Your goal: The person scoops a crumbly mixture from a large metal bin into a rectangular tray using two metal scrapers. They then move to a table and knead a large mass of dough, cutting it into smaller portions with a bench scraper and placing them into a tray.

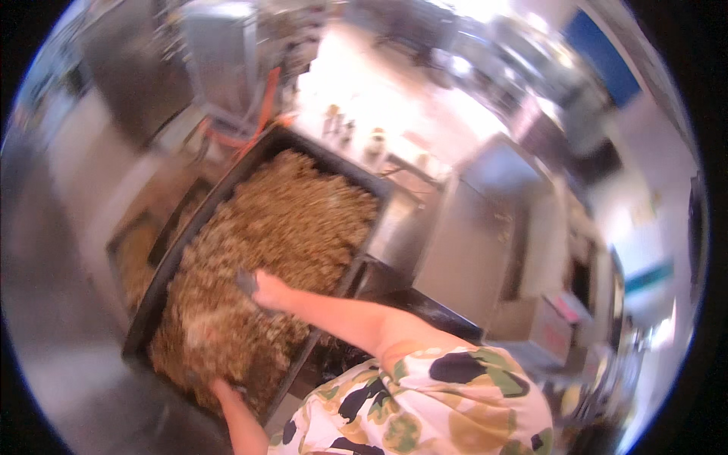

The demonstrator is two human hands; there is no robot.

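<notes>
A deep black rectangular tray [227, 182] holds a thick layer of brown, crumbly, granola-like mix [280, 208]. My right hand [271, 291] is over the middle of the mix, its fingers bent around a dark grey piece [246, 282] too blurred to name. Near the tray's near left corner, my left hand [221, 390] reaches down into the mix. Its fingers are hidden by the crumbs and smeared by motion. Close to that hand lies a paler patch of the mix.
Right of the tray stands a large metal bin or basin [470, 239], with a cardboard box [531, 330] near it. An orange frame or strap [265, 110] is beyond the far left corner. Lower trays [136, 250] of similar mix lie to the left.
</notes>
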